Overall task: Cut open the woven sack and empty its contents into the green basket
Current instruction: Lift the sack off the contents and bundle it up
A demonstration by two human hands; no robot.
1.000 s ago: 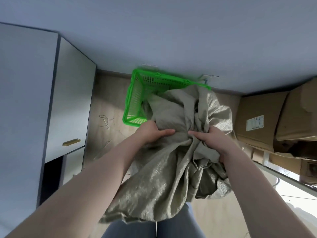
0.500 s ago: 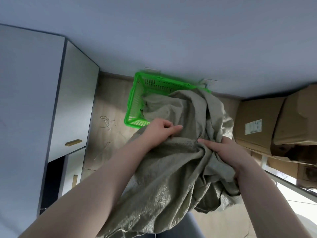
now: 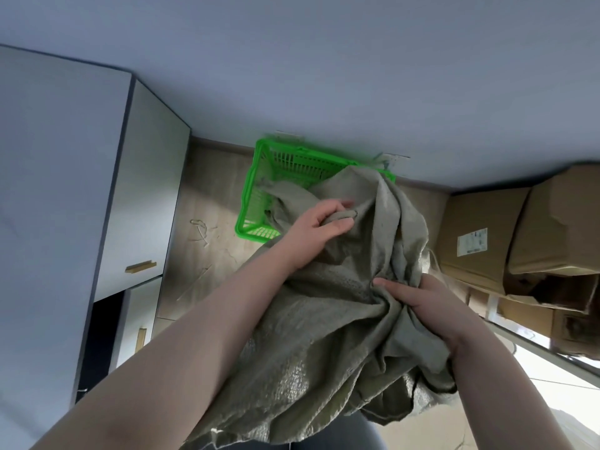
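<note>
Seemingly mid-emptying: left hand (image 3: 319, 227) and right hand (image 3: 422, 298) each clutch bunched cloth of the woven sack (image 3: 324, 319), draped into the green basket (image 3: 251, 203); contents unseen.

Bare floor (image 3: 214, 190) left of the basket (image 3: 251, 190) (string scraps (image 3: 199, 230)) — cardboard boxes (image 3: 487, 241) crowd its right.

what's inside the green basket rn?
One end of the woven sack drapes into the green basket. The fabric covers the basket's inside, so any contents cannot be seen.

Coarse matt woven sack (image 3: 324, 336); glossy plastic green basket (image 3: 248, 203)
</note>
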